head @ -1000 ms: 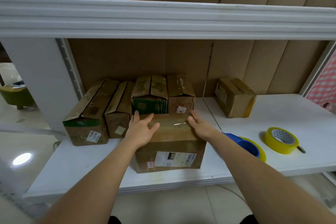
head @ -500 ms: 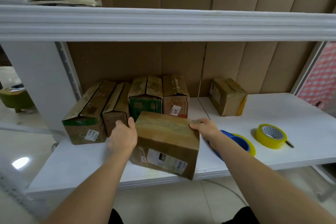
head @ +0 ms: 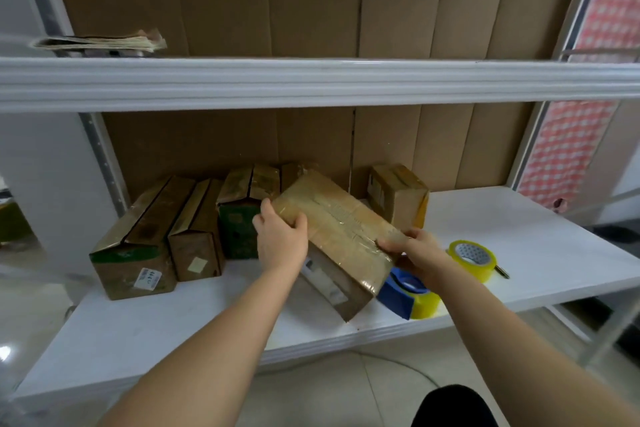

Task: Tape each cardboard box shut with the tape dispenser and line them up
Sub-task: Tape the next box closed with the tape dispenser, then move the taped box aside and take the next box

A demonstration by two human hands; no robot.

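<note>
Both hands, left (head: 282, 239) and right (head: 414, 248), grip the taped box (head: 341, 229), now lifted and tilted mid-frame. It looks bound for the row of boxes (head: 194, 229).

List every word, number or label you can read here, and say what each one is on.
None reads for certain.
White sticker on the leftmost box: dark digits, too blurred.
Pale sticker on the second box: looks blank.
Green box: faint mark, unreadable.
Label on the held box: print too blurred.
Far box: side label unreadable.

A checked cloth (head: 568, 152) hangs right; papers (head: 104, 42) lie on the upper shelf (head: 311, 80).
</note>
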